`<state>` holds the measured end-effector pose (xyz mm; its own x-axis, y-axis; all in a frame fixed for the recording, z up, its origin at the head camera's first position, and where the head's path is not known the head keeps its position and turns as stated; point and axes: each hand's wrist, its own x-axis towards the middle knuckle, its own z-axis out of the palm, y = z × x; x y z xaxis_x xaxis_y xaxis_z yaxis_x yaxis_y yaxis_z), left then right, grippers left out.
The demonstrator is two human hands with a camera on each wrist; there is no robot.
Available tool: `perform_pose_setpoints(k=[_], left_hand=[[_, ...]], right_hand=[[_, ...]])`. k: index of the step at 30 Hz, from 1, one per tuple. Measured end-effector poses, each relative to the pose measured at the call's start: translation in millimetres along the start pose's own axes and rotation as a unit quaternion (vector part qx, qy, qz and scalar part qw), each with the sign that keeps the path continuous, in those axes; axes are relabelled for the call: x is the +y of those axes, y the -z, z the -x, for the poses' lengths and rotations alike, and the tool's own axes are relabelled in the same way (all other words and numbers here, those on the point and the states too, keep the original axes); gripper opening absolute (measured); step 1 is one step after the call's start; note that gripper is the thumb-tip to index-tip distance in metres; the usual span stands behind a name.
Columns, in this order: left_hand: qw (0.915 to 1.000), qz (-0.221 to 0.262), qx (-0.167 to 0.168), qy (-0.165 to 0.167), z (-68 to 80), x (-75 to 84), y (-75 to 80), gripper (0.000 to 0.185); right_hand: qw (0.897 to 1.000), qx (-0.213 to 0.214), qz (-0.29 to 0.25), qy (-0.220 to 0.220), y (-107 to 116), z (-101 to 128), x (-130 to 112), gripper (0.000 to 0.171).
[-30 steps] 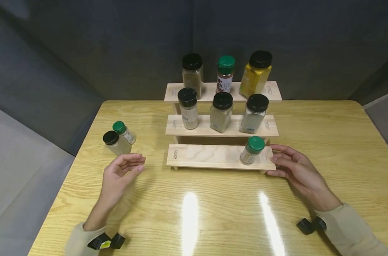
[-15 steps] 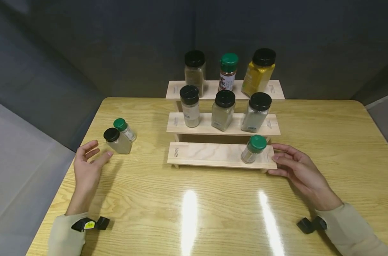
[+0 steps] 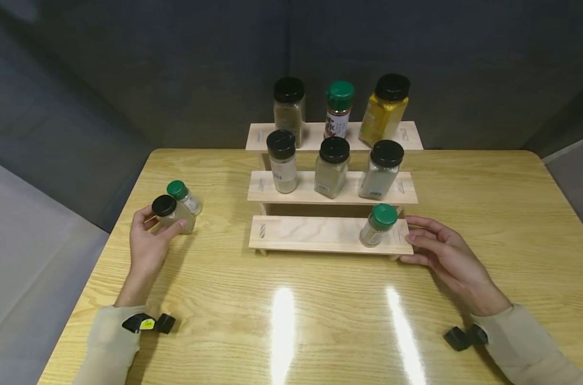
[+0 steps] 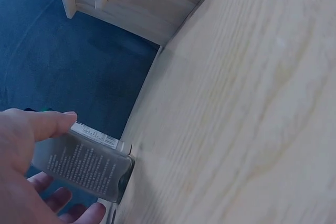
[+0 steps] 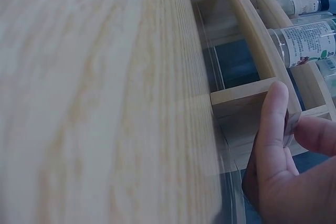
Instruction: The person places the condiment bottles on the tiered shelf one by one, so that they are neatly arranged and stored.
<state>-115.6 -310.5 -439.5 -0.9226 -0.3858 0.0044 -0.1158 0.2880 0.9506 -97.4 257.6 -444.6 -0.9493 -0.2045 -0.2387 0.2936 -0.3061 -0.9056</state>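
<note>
Since half a second ago the left hand (image 3: pixel 149 243) has been brought forward from the bare surface (image 3: pixel 320 310) and is now closed round the black-capped jar (image 3: pixel 172 214), which stands at the left side of the surface just beside a green-capped jar (image 3: pixel 183 197). The right hand (image 3: pixel 445 256) has stayed at the right end of the wooden rack (image 3: pixel 327 235), fingers relaxed and laid against its lowest step, nothing gripped.

For a clean lift, the jar is judged best raised straight up with thumb and fingers on opposite faces, so that the green-capped neighbour is not knocked.

The grip is confirmed by the left wrist view: the thumb is seen across the labelled face of the jar (image 4: pixel 84 163), fingers beneath. From the right wrist view, fingertips (image 5: pixel 275 103) are shown on the rack's end board, a contact only hinted at from the head view.
</note>
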Motion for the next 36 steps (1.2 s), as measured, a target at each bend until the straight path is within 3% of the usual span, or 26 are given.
perform_pose_setpoints(k=[22,36], left_hand=[[0.9953,-0.066,0.064,-0.030,3.4,-5.5,-6.7,0.061],[0.9922,-0.057,0.092,-0.061,10.1,-6.7,-5.2,0.045]], right_hand=[[1.000,0.003,-0.001,0.000,0,1,1,0.035],[1.000,-0.003,-0.003,0.002,0,1,1,0.035]])
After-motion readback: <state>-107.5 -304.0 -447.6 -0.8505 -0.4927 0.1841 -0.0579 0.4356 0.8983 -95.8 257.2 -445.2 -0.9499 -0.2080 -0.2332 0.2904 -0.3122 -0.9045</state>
